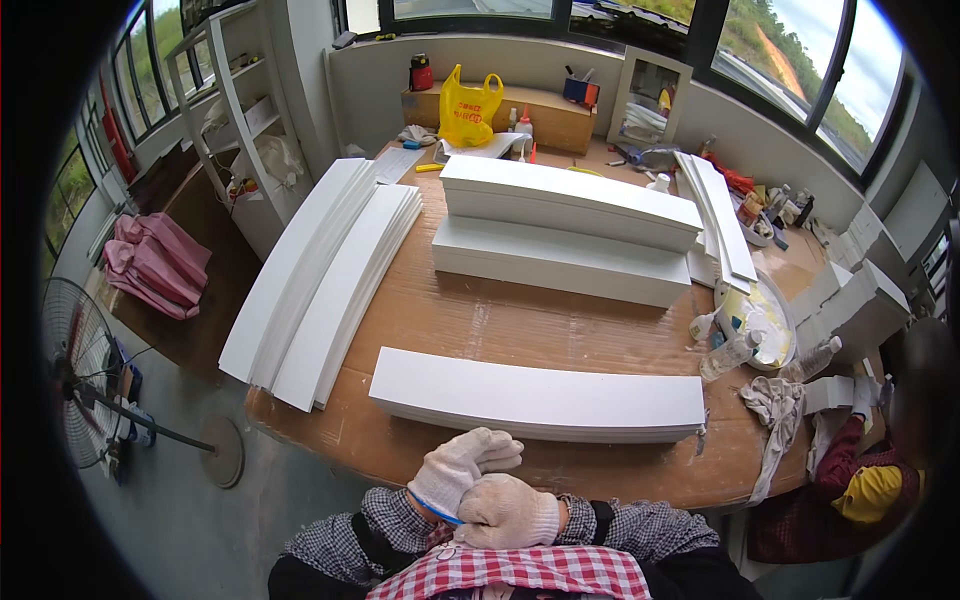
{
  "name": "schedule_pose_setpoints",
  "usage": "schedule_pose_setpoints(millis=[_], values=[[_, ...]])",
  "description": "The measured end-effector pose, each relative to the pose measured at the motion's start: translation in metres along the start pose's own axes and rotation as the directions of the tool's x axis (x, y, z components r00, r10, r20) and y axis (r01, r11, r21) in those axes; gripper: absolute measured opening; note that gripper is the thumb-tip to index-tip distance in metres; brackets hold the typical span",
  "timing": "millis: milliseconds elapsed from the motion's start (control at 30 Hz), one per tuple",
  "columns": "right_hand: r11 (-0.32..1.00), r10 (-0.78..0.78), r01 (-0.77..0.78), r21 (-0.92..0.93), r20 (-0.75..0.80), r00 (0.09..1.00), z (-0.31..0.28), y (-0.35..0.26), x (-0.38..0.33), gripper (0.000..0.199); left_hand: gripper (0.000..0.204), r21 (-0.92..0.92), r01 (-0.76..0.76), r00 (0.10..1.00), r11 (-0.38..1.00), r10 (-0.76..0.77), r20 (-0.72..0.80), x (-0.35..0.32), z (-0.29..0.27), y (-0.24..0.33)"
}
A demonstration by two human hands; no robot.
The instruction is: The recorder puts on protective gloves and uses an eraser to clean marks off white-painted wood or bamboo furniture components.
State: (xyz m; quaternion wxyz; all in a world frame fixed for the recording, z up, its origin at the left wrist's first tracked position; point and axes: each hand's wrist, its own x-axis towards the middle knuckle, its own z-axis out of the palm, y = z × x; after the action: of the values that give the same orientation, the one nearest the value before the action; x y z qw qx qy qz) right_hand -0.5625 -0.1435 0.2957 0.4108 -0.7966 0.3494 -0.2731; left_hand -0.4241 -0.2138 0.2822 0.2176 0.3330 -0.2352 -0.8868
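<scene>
Both my hands wear off-white knitted work gloves and meet in front of my red-and-white checked apron [520,570]. My left hand [462,468] has its fingers stretched out, pointing right, and holds nothing. Closed against the left wrist, my right hand [508,512] grips the blue-edged glove cuff [432,506]; its fingertips are partly hidden. Just beyond the hands, a low stack of long white boards [540,390] lies along the near side of the table. Neither hand visibly touches the stack.
More white boards lie fanned at the left [335,280] and stacked in the middle [570,225] of the brown-covered table [480,315]. At the right are a white tub [790,310], bottles and a rag [772,410]. A co-worker [850,490] sits at right; a fan [80,370] stands left.
</scene>
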Motion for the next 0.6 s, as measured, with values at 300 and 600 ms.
schedule_pose_setpoints(millis=[300,600], values=[[0.986,-0.125,0.146,0.086,-0.205,0.971,-0.043,-0.017,-0.006,0.026,0.036,0.202,-0.703,0.681,0.682,0.563,0.469,-0.007,0.011,0.029],[0.767,0.104,-0.279,-0.579,-0.317,0.943,-0.061,-0.007,0.042,0.072,0.044,0.960,0.108,0.571,-0.259,0.807,0.153,0.033,-0.030,0.092]])
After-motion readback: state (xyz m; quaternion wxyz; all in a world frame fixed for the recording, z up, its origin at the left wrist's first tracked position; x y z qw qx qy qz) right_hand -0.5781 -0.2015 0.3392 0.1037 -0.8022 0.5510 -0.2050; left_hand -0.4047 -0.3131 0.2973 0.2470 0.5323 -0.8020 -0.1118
